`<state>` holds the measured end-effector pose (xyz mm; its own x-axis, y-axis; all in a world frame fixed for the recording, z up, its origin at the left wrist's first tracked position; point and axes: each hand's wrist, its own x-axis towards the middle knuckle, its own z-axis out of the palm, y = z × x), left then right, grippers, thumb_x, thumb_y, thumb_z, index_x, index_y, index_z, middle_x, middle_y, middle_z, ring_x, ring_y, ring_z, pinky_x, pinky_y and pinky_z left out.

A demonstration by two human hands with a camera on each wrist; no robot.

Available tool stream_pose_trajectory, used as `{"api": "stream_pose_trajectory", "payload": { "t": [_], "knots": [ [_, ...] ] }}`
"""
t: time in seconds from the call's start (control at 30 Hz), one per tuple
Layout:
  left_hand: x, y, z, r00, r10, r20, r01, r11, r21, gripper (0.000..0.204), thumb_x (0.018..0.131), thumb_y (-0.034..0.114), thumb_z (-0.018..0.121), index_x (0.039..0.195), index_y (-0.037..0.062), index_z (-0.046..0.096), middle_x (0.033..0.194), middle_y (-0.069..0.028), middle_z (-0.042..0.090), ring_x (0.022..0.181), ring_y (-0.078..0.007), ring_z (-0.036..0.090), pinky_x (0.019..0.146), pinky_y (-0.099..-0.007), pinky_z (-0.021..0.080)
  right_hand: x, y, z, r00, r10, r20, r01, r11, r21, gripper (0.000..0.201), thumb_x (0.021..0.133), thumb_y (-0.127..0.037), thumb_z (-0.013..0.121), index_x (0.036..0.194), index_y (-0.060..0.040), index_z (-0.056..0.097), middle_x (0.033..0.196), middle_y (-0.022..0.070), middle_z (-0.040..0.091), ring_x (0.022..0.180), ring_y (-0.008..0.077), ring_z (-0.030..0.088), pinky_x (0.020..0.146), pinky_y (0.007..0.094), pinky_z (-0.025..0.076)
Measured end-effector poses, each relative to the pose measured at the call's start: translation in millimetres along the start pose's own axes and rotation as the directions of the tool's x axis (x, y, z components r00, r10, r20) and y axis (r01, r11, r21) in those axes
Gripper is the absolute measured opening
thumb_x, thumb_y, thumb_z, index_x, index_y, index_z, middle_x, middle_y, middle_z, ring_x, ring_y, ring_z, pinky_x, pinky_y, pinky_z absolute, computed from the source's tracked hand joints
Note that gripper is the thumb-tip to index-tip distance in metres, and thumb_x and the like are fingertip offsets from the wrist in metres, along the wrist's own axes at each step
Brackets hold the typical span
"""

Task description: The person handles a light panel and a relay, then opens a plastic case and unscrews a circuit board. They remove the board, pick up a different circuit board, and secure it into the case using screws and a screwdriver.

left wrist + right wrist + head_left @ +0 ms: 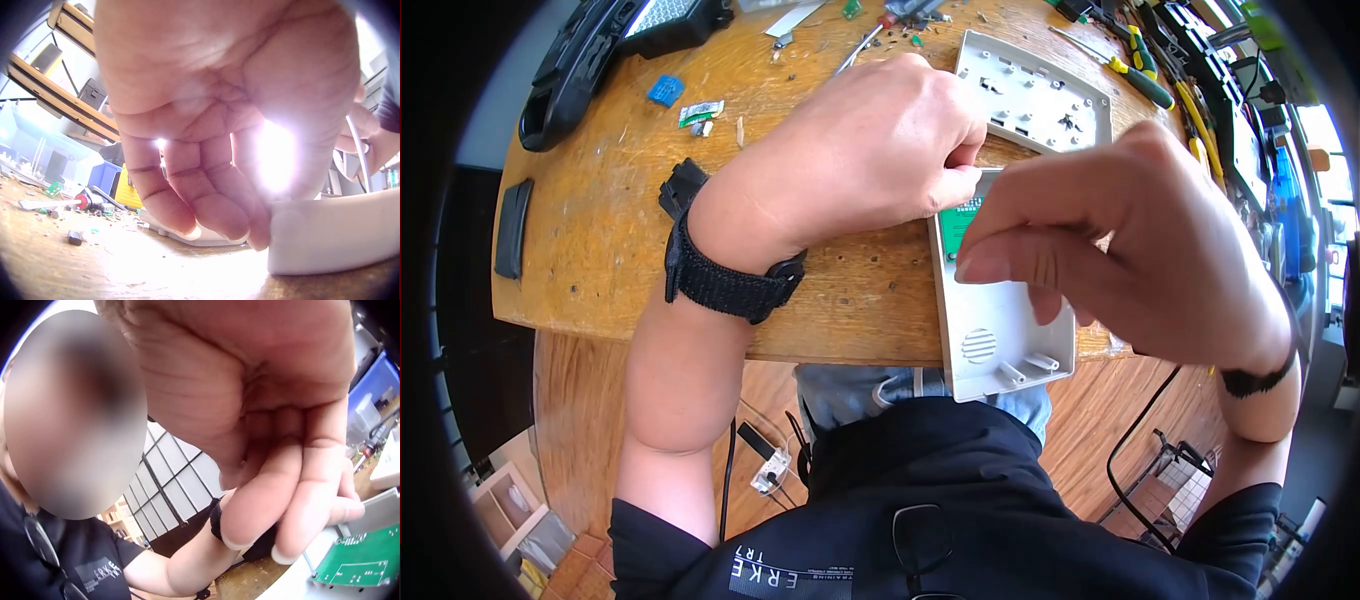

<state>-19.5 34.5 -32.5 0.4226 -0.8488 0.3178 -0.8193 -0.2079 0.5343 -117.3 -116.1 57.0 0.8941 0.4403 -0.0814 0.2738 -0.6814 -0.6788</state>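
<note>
A light grey plastic casing (1000,340), open side up, lies at the table's front edge with a green circuit board (953,232) in its far part. My left hand (870,140) grips the casing's far left corner; in the left wrist view its curled fingers (222,215) reach the end wall of the casing (331,234). Over the casing hangs my right hand (1140,240), fingers bent inward. In the right wrist view those fingers (269,494) are beside the green board (359,556); whether anything is between thumb and index finger is hidden.
A second casing half (1040,95) lies beyond the first. Screwdrivers (1140,80) and other tools line the right side. A blue block (666,91), a small packet (701,112) and debris are on the left, with a black case (575,80) at the far left.
</note>
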Motion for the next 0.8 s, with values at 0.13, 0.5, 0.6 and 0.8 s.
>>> {"api": "stream_pose_trajectory", "payload": {
  "t": [0.13, 0.5, 0.6, 0.8],
  "knots": [
    [1.1, 3.1, -2.0, 1.000, -0.013, 0.009, 0.013, 1.000, 0.014, 0.015, 0.068, 0.014, 0.069, 0.069, -0.0001, 0.066, 0.065, -0.0210, 0.061, 0.063, -0.0363, 0.062, 0.060, -0.0406, 0.050, 8.2, 11.7, -12.7, 0.941, 0.209, 0.267, -0.274, 0.933, 0.235, 0.020, 0.093, -0.014, 0.063, 0.086, 0.0039, 0.069, 0.064, 0.0084, 0.068, 0.053, 0.0103, 0.065, 0.046, 0.0209, 0.049],
    [1.9, 3.6, -3.5, 1.000, -0.006, 0.005, 0.006, 1.000, -0.007, 0.011, 0.067, 0.010, 0.067, 0.066, -0.0005, 0.064, 0.064, -0.0222, 0.059, 0.062, -0.0371, 0.062, 0.058, -0.0408, 0.049, 9.5, 26.4, -21.4, 0.850, 0.062, 0.523, -0.353, 0.804, 0.478, 0.027, 0.095, -0.018, 0.059, 0.104, 0.0067, 0.063, 0.090, 0.0132, 0.070, 0.084, 0.0147, 0.070, 0.064, 0.0215, 0.052],
    [2.2, 4.3, -4.1, 1.000, -0.005, 0.010, 0.005, 1.000, 0.019, 0.010, 0.066, 0.009, 0.067, 0.066, -0.0006, 0.064, 0.064, -0.0226, 0.059, 0.062, -0.0374, 0.061, 0.058, -0.0410, 0.049, 13.2, 34.0, -21.1, 0.840, -0.020, 0.543, -0.303, 0.812, 0.499, 0.027, 0.095, -0.016, 0.058, 0.107, 0.0074, 0.061, 0.094, 0.0147, 0.070, 0.088, 0.0154, 0.069, 0.065, 0.0220, 0.052],
    [1.9, 2.4, -2.3, 1.000, 0.000, 0.012, 0.000, 0.999, -0.038, 0.008, 0.066, 0.007, 0.066, 0.068, -0.0002, 0.066, 0.067, -0.0228, 0.060, 0.064, -0.0384, 0.061, 0.058, -0.0413, 0.050, 19.9, 47.1, -18.8, 0.816, -0.094, 0.570, -0.307, 0.764, 0.567, 0.031, 0.093, -0.018, 0.061, 0.109, 0.0090, 0.059, 0.095, 0.0149, 0.069, 0.089, 0.0161, 0.069, 0.072, 0.0246, 0.052]
  ]
}}
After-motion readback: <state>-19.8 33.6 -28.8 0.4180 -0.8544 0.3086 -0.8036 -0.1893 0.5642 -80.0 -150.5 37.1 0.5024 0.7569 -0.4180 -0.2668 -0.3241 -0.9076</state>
